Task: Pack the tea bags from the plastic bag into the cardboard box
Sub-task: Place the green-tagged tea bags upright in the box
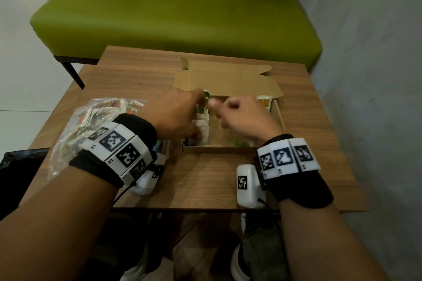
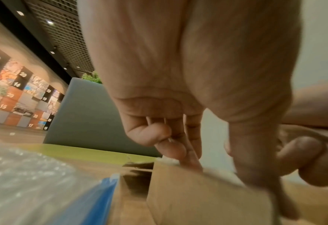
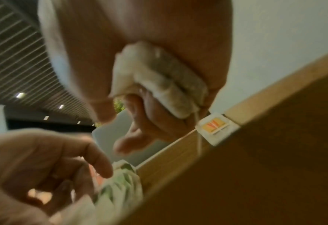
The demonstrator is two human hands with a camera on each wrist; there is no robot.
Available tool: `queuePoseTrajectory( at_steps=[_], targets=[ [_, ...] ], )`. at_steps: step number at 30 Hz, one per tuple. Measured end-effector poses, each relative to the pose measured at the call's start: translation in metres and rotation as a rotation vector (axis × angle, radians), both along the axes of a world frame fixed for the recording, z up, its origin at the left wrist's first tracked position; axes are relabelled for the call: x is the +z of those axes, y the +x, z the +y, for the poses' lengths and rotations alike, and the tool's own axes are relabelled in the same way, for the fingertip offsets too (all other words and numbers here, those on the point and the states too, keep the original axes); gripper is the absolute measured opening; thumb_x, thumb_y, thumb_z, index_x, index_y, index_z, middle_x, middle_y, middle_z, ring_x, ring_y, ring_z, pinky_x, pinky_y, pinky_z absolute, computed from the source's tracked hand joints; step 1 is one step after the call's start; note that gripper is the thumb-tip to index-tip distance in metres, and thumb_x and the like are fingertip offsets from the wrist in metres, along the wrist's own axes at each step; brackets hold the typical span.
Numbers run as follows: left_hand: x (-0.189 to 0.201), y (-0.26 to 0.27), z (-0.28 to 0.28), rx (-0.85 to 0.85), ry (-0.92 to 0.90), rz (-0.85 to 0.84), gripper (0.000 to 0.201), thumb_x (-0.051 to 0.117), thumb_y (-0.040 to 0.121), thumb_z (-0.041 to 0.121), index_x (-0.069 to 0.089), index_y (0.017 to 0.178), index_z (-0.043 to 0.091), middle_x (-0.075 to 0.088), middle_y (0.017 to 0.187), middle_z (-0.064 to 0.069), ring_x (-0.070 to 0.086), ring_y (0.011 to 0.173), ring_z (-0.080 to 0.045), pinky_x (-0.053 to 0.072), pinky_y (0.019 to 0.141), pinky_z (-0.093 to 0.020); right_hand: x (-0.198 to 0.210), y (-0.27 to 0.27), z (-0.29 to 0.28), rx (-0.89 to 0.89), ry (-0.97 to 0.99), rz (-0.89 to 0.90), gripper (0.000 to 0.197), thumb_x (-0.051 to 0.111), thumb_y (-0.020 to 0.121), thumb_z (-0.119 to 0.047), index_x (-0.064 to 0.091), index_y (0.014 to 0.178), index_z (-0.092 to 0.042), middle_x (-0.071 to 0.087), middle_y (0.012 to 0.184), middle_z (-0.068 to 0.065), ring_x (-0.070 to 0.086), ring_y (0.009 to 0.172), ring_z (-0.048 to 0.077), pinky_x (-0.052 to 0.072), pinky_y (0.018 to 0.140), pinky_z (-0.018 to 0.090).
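Note:
The open cardboard box [image 1: 228,80] sits mid-table with its lid flap folded back. My left hand [image 1: 196,116] spans a row of white and green tea bags [image 1: 203,125] at the box's left end, thumb near, fingers far, holding them together. My right hand [image 1: 226,112] hovers over the box's middle with its fingers curled round one tea bag [image 3: 159,79]. That bag's orange tag [image 3: 216,127] dangles on a string by the box wall [image 3: 255,167]. The clear plastic bag [image 1: 91,116] with several tea bags lies left of the box.
Tea bags with orange labels [image 1: 265,101] stand at the box's far right end. The wooden table [image 1: 205,178] is small, with a green bench [image 1: 173,11] behind it and a grey wall on the right. A black object [image 1: 20,166] lies at the table's left edge.

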State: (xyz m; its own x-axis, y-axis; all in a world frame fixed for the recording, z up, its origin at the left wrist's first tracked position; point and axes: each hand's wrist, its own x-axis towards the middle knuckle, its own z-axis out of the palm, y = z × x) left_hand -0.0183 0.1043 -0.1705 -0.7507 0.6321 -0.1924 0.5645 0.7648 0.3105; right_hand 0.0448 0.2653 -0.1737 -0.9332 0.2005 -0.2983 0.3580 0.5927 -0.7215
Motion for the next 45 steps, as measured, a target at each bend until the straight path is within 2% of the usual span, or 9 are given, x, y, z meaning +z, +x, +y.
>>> queuePoseTrajectory(
  at_steps=[3, 6, 13, 17, 22, 27, 33, 40, 45],
  targets=[
    [0.017, 0.004, 0.0, 0.031, 0.207, -0.017, 0.056, 0.074, 0.073, 0.059, 0.053, 0.115, 0.029, 0.062, 0.098, 0.015, 0.055, 0.08, -0.002, 0.04, 0.062, -0.022, 0.004, -0.006, 0.013, -0.338, -0.43, 0.197, 0.063, 0.026, 0.101, -0.066, 0.069, 0.088, -0.021, 0.059, 0.071, -0.005, 0.052, 0.064, 0.009, 0.035, 0.061, 0.029],
    [0.031, 0.015, 0.01, 0.048, 0.443, -0.034, 0.041, 0.068, 0.075, 0.063, 0.062, 0.095, 0.028, 0.063, 0.084, 0.015, 0.057, 0.071, 0.002, 0.041, 0.058, -0.018, 0.003, -0.01, 0.015, -0.512, -0.817, 0.242, 0.072, 0.022, 0.1, -0.07, 0.069, 0.088, -0.017, 0.046, 0.061, -0.006, 0.039, 0.046, 0.007, 0.031, 0.054, 0.028],
    [0.016, 0.034, 0.032, -0.04, 0.618, -0.101, 0.024, 0.076, 0.081, 0.042, 0.063, 0.087, 0.023, 0.065, 0.077, 0.011, 0.06, 0.069, 0.002, 0.046, 0.06, -0.013, 0.006, -0.008, 0.006, -0.535, -1.119, 0.262, 0.078, 0.022, 0.095, -0.076, 0.063, 0.096, -0.011, 0.039, 0.058, -0.004, 0.038, 0.05, 0.013, 0.037, 0.058, 0.028],
    [0.011, 0.028, 0.031, 0.015, 0.653, -0.048, 0.008, 0.069, 0.089, 0.028, 0.063, 0.09, 0.024, 0.066, 0.077, 0.01, 0.062, 0.066, 0.0, 0.049, 0.059, -0.017, 0.006, -0.01, -0.002, -0.503, -1.217, 0.299, 0.078, 0.031, 0.089, -0.08, 0.061, 0.105, -0.01, 0.043, 0.09, 0.012, 0.047, 0.083, 0.029, 0.041, 0.077, 0.044],
    [0.014, 0.017, 0.025, 0.114, 0.745, -0.141, 0.007, 0.069, 0.091, 0.021, 0.067, 0.086, 0.017, 0.069, 0.078, 0.001, 0.067, 0.066, -0.012, 0.05, 0.055, -0.024, 0.016, 0.0, -0.002, -0.339, -1.156, 0.295, 0.047, 0.041, 0.102, -0.057, 0.055, 0.119, -0.015, 0.057, 0.102, 0.01, 0.062, 0.087, 0.024, 0.054, 0.07, 0.038],
    [0.017, 0.011, 0.018, 0.208, 0.836, -0.122, 0.012, 0.073, 0.087, 0.022, 0.066, 0.079, 0.017, 0.069, 0.076, -0.005, 0.069, 0.069, -0.021, 0.051, 0.054, -0.031, 0.013, 0.009, -0.009, -0.206, -1.016, 0.135, 0.034, 0.065, 0.095, -0.035, 0.057, 0.123, -0.017, 0.07, 0.1, 0.002, 0.068, 0.093, 0.017, 0.056, 0.073, 0.035],
    [0.019, 0.011, 0.016, 0.217, 0.863, -0.242, 0.009, 0.074, 0.086, 0.02, 0.069, 0.085, 0.013, 0.065, 0.074, 0.001, 0.063, 0.06, -0.006, 0.046, 0.05, -0.018, 0.009, 0.003, -0.008, -0.337, -1.125, 0.112, 0.038, 0.056, 0.101, -0.03, 0.059, 0.131, -0.006, 0.067, 0.1, 0.007, 0.065, 0.083, 0.015, 0.05, 0.053, 0.022],
    [0.024, 0.001, 0.006, 0.335, 1.028, -0.293, 0.012, 0.064, 0.094, 0.018, 0.059, 0.083, 0.019, 0.058, 0.086, -0.005, 0.061, 0.073, -0.013, 0.049, 0.053, -0.024, 0.008, 0.002, 0.005, -0.498, -1.198, 0.178, 0.014, 0.046, 0.101, -0.017, 0.06, 0.101, -0.015, 0.06, 0.074, -0.003, 0.055, 0.059, 0.008, 0.047, 0.056, 0.022],
    [0.027, 0.003, 0.007, 0.3, 1.109, -0.441, 0.011, 0.058, 0.097, 0.01, 0.056, 0.087, 0.016, 0.06, 0.084, -0.005, 0.061, 0.075, -0.011, 0.056, 0.06, -0.025, 0.008, 0.003, 0.005, -0.433, -0.912, 0.371, 0.006, 0.062, 0.099, -0.026, 0.061, 0.095, -0.021, 0.06, 0.087, -0.001, 0.033, 0.045, 0.003, 0.03, 0.043, 0.018]
  ],
)
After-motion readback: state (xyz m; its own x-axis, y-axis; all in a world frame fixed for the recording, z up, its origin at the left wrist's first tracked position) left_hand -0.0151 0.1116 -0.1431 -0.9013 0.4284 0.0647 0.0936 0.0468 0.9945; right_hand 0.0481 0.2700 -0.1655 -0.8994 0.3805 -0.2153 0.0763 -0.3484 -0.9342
